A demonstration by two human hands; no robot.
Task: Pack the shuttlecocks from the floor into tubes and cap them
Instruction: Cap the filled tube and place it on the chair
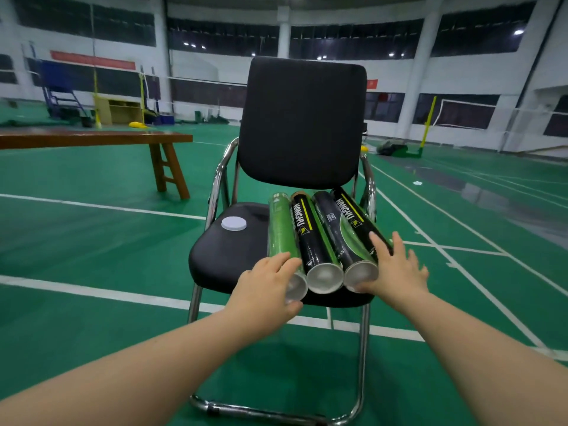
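Several shuttlecock tubes lie side by side on the seat of a black chair (224, 256), open ends toward me. The leftmost is a green tube (281, 229); beside it are a black tube (310, 238), a second black tube (338, 235) and a rightmost black tube (358, 219). My left hand (264, 290) curls round the near end of the green tube. My right hand (396, 269) lies with straight fingers against the rightmost tube's near end. A white round cap (234, 223) rests on the seat to the left of the tubes. No shuttlecocks are visible.
The chair has chrome arms and a sled base (276, 415) on the green court floor. A wooden bench (92, 139) stands to the left. Net posts (428, 123) and gear stand far back.
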